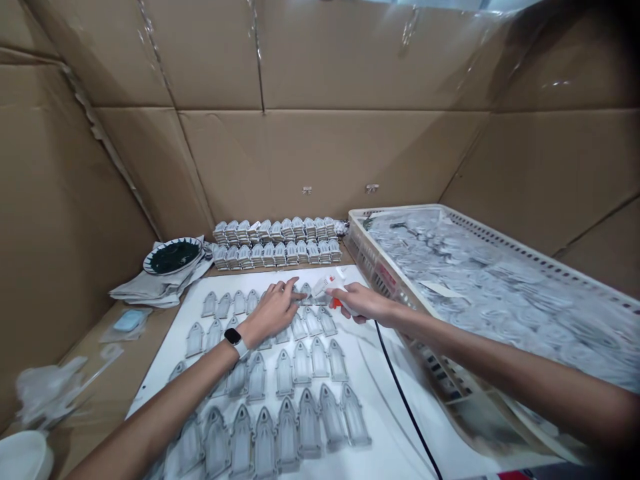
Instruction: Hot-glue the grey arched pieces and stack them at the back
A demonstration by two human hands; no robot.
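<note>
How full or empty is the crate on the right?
Looks nearly full: translucent pieces spread across the crate, lying close to its rim. Their depth I cannot tell; the bottom is hidden.

Your right hand point(363, 302) hides the grip of a white-and-orange tool point(326, 285), your left hand point(271, 311) covers some clear pieces point(285, 375), the lower-left edge crops a white bowl point(25, 455), and the contents of the crate point(369, 253) blur together.

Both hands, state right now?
Left hand: open, digits apart, at the arched pieces; contact unclear.
Right hand: closed, holding the white-and-orange glue gun.
</note>
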